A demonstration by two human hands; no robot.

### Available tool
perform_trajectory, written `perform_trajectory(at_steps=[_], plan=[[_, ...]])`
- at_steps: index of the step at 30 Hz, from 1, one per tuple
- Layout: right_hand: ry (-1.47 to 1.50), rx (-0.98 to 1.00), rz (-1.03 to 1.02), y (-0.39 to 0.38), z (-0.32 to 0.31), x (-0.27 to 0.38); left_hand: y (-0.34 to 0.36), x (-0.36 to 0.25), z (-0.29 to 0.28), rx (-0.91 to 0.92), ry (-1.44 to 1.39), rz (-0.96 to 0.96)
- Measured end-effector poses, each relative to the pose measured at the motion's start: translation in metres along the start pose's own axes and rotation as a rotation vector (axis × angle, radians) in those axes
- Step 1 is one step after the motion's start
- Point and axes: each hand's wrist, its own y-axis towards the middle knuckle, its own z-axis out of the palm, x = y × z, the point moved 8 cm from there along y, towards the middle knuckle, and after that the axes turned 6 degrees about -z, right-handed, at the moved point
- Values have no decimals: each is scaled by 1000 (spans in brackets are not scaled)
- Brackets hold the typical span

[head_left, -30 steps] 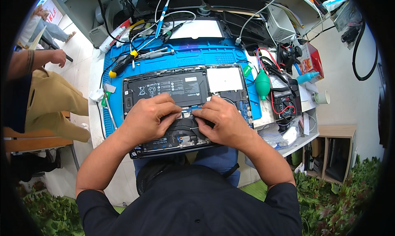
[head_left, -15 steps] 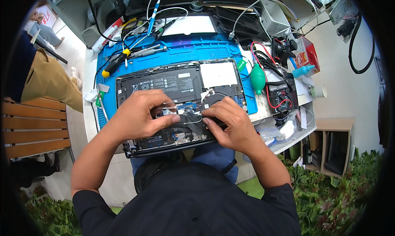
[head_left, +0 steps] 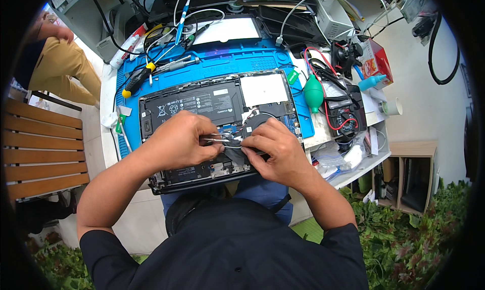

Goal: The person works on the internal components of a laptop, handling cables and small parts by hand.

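Observation:
An opened laptop point(head_left: 184, 176) with bare inner parts lies before me, overhanging the bench's near edge. Its black battery point(head_left: 194, 104) sits on the far side. My left hand point(head_left: 184, 141) is closed on slim silver tweezers point(head_left: 218, 139), whose tips point right over the middle of the laptop. A thin white cable point(head_left: 235, 147) runs across a black flexible strip point(head_left: 234, 155) between my hands. My right hand point(head_left: 278, 147) pinches at the right end of that cable, beside the round black fan point(head_left: 256, 124); its fingertips partly hide the hold.
Under the laptop is a blue work mat point(head_left: 222, 62). A yellow-black screwdriver point(head_left: 137, 81) lies at the left, a green air blower point(head_left: 313, 94) at the right with red and black wires. Wooden slats point(head_left: 45, 143) and a person in tan trousers point(head_left: 65, 65) are farther left.
My left hand has turned and its fingers have closed in, with the tweezers now plainly visible. My right hand stays by the cable. The person at left has shifted, and my view has moved slightly.

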Motion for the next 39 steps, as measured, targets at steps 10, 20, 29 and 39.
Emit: perform_trajectory(at_steps=[10,20,29,39], plan=[[4,36,-27,15,13,4,12,2,-4,-25,63,-70],[-16,28,-21,18,21,5,12,1,-5,-84,80,-20],[-4,-44,38,20,27,1,8,6,-4,-81,45,-49],[-19,18,169,30,32,-5,-4,19,-30,-184,-48,-171]])
